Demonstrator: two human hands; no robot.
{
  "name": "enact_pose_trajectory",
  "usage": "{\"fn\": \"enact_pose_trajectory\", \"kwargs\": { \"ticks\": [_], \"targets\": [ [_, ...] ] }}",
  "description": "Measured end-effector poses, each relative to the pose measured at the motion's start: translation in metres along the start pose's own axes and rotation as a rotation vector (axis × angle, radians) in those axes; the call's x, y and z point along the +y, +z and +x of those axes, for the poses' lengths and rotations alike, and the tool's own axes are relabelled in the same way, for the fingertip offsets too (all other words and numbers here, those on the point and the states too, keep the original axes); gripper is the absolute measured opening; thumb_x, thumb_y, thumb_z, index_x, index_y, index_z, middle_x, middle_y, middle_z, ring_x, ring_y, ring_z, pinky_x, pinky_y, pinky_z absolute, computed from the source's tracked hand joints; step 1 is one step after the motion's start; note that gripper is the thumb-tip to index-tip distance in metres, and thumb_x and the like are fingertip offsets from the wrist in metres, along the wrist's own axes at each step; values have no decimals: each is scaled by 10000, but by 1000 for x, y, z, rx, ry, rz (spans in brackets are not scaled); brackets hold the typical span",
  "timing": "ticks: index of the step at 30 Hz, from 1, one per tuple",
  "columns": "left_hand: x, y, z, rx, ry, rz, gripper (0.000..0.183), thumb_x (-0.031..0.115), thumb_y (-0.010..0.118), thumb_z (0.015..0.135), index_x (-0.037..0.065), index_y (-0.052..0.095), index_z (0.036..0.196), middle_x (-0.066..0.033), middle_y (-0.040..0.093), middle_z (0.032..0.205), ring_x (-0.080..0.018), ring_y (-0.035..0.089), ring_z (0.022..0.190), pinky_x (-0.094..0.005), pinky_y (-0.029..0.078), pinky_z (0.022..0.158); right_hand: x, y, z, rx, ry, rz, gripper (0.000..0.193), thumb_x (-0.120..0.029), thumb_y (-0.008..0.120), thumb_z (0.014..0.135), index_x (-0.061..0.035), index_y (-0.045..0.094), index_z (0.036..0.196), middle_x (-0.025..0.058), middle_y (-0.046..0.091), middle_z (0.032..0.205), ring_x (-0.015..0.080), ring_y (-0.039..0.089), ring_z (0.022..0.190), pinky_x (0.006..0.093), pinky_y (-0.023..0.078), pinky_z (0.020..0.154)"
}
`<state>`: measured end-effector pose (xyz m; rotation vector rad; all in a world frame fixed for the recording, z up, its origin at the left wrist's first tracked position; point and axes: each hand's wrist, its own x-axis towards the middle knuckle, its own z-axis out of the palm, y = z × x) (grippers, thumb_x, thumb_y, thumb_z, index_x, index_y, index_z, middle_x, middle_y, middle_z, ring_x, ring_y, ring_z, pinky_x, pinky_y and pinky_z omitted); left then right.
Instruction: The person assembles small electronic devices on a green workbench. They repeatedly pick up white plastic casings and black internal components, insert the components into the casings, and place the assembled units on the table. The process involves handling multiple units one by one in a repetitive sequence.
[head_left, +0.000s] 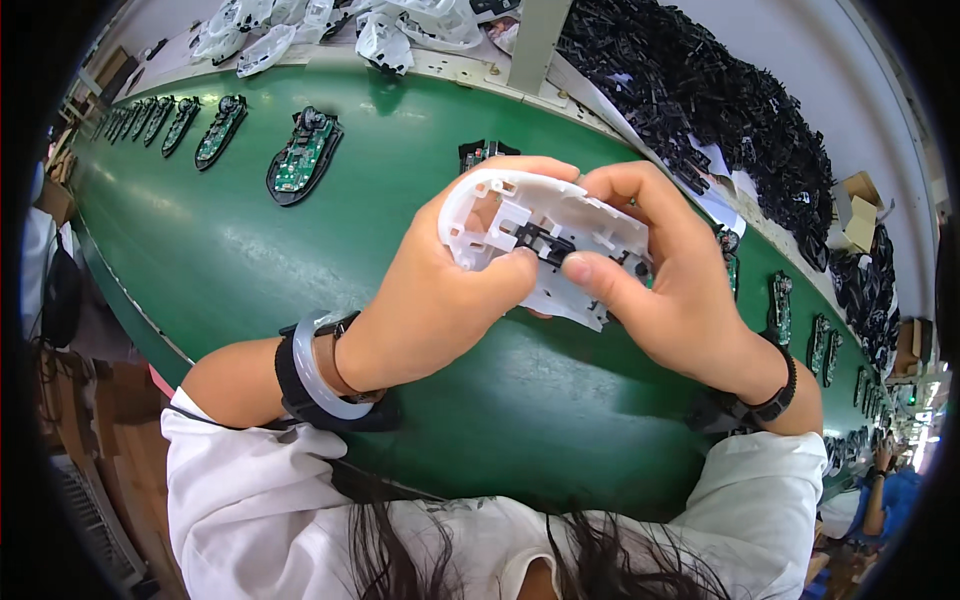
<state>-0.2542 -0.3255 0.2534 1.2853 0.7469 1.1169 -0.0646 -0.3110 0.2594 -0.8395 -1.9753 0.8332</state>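
Both my hands grip a white plastic mouse shell [590,226], its hollow inner side turned up, above the green work surface. My left hand [440,270] is wrapped round its left end, with the thumb over the near rim. My right hand [675,270] holds the right end, its thumb pressing at a small black plastic part [545,243] that lies inside the shell. The left thumb tip also reaches close to that part. Fingers under the shell are mostly hidden. Just beyond my left hand, a circuit board assembly [485,152] is partly covered.
On the green work surface [390,200], several black mouse bases with green boards [305,155] form a line to the left. More boards [781,308] line the right. A large heap of black plastic parts [700,80] lies behind, and white plastic bags [385,40] sit at the back.
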Motion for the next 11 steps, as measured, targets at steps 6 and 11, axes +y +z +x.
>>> {"fn": "enact_pose_trajectory", "kwargs": {
  "ticks": [6, 11],
  "targets": [
    [-1, -2, -2, -2, -74, -98, 433, -17, 467, 775, 0, 491, 1207, -64, 587, 1060, -117, 609, 869, -257, 572, 639, -5, 0, 5, -86, 119, 45, 294, -50, 680, 775, -17, 493, 1000, 137, 546, 925, 264, 556, 829, 352, 450, 746],
    [3, -2, 5, -73, -133, -42, 446, -10, 457, 786, 9, 478, 1231, -72, 594, 1062, -126, 620, 850, -259, 573, 627, -3, -1, -1, -79, 45, -123, 322, -81, 691, 778, -25, 497, 1028, 141, 543, 980, 271, 561, 892, 373, 452, 767]
  ]
}}
